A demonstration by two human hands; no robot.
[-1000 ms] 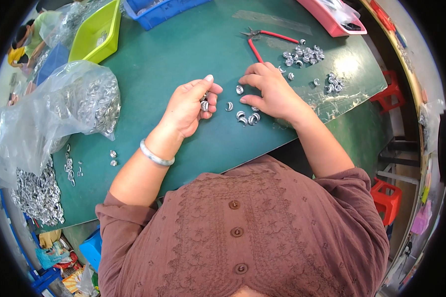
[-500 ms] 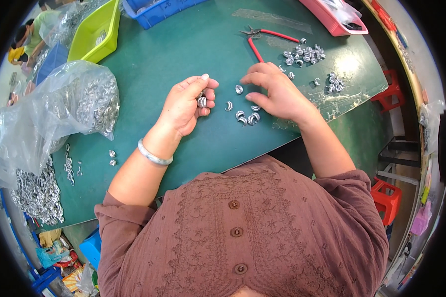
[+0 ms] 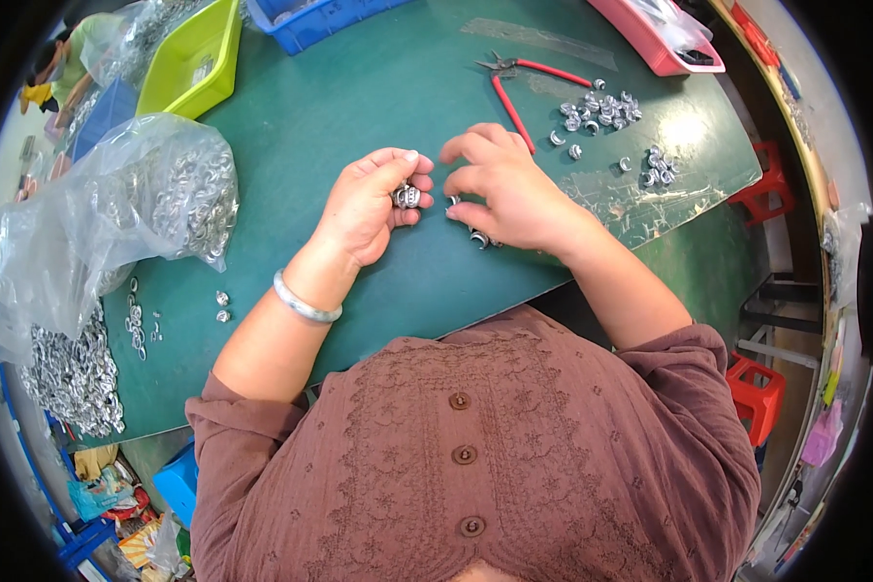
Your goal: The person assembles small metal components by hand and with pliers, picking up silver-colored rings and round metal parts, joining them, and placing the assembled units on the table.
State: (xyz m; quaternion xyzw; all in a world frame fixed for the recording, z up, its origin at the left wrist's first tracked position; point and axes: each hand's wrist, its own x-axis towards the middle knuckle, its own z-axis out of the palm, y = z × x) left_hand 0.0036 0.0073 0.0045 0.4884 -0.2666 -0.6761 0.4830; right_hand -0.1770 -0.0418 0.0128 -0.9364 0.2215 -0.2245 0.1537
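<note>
My left hand (image 3: 369, 199) is curled, palm up, around a few round silver metal beads (image 3: 406, 197) that show between the thumb and fingers. Just right of it, my right hand (image 3: 504, 189) is low over the table. Its thumb and index fingertip close on a small crescent-shaped silver bead (image 3: 453, 202), while the other fingers stay raised. More crescent beads (image 3: 480, 239) lie partly hidden under that hand. Beyond it, several loose silver beads (image 3: 606, 112) are scattered, with a smaller cluster (image 3: 660, 167) to their right.
Red-handled pliers (image 3: 514, 87) lie spread behind my right hand. At left are a clear bag of metal pieces (image 3: 189, 194), a silver chain pile (image 3: 73, 373) and two beads (image 3: 223, 307). Green (image 3: 228, 58), blue (image 3: 286, 37) and pink (image 3: 650, 58) trays line the far side.
My right hand has moved left and lowered, its thumb and index finger coming together around a crescent bead. The left hand has turned slightly, showing more of its beads.
</note>
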